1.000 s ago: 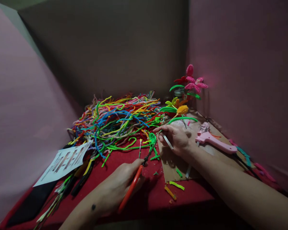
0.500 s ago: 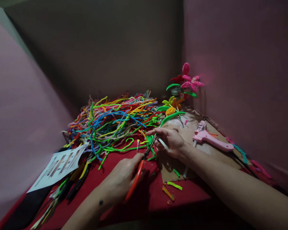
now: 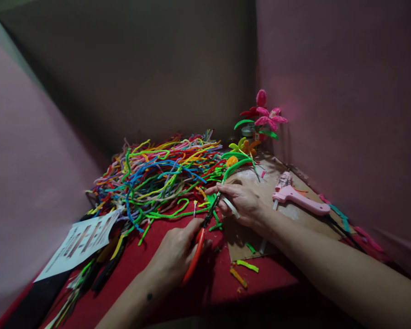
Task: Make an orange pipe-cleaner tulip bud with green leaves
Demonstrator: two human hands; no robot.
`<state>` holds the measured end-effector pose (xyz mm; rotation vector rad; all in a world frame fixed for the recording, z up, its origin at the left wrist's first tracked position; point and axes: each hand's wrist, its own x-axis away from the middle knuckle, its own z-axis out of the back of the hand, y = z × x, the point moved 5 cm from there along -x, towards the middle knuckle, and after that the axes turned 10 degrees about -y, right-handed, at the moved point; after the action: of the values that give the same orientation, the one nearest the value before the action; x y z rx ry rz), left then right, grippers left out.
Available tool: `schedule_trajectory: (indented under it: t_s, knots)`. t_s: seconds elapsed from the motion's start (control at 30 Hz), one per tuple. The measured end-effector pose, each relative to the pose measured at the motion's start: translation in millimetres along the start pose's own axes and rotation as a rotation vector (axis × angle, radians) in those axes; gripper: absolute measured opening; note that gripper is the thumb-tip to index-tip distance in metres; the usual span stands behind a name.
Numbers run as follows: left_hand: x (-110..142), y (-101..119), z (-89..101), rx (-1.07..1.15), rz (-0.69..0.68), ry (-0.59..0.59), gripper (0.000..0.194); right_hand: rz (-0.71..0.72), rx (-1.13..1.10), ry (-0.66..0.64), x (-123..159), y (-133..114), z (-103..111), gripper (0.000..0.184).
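Observation:
My left hand (image 3: 178,246) is closed around the red handle of a tool with long dark jaws (image 3: 209,214), which looks like long-nose pliers. Its tips reach up to the fingers of my right hand (image 3: 238,201). That hand is closed in a pinch on the lower end of a pipe-cleaner flower with long green leaves (image 3: 235,168) and a small orange bloom (image 3: 232,161). A pale strip (image 3: 231,208) crosses my right fingers; I cannot tell what it is. Whether the jaws grip the stem is hidden by the fingers.
A large heap of coloured pipe cleaners (image 3: 160,178) lies at the back left, near a printed sheet (image 3: 77,242). On the right, a pink glue gun (image 3: 301,199) rests on cardboard (image 3: 239,246). Pink flowers (image 3: 270,119) stand behind. Cut scraps (image 3: 247,266) lie in front.
The orange bloom and green leaves have shifted left and turned slightly. The pliers' jaws appear closer together at my right fingers. The whole view has drifted slightly.

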<state>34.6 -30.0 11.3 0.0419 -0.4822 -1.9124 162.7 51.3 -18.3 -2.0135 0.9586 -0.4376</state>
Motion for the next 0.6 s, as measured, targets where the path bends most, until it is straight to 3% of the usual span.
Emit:
schedule_trajectory:
  t_s: [0.3, 0.43, 0.53, 0.6]
  knots:
    - [14.4, -0.5, 4.7, 0.083, -0.100, 0.113, 0.032, 0.067, 0.052, -0.027, -2.4, 0.8, 0.3, 0.033]
    - [26.2, -32.4, 18.8, -0.039, 0.147, 0.181, 0.040, 0.105, 0.110, -0.022, -1.9, -1.7, 1.7, 0.035]
    - [30.9, -61.5, 23.9, -0.249, 0.384, 0.055, 0.040, 0.128, 0.182, -0.008, -1.2, -2.5, 1.5, 0.037]
    - [30.9, -73.3, 21.9, -0.313, 0.437, -0.076, 0.039, 0.143, 0.230, 0.003, -0.7, -2.8, 0.7, 0.038]
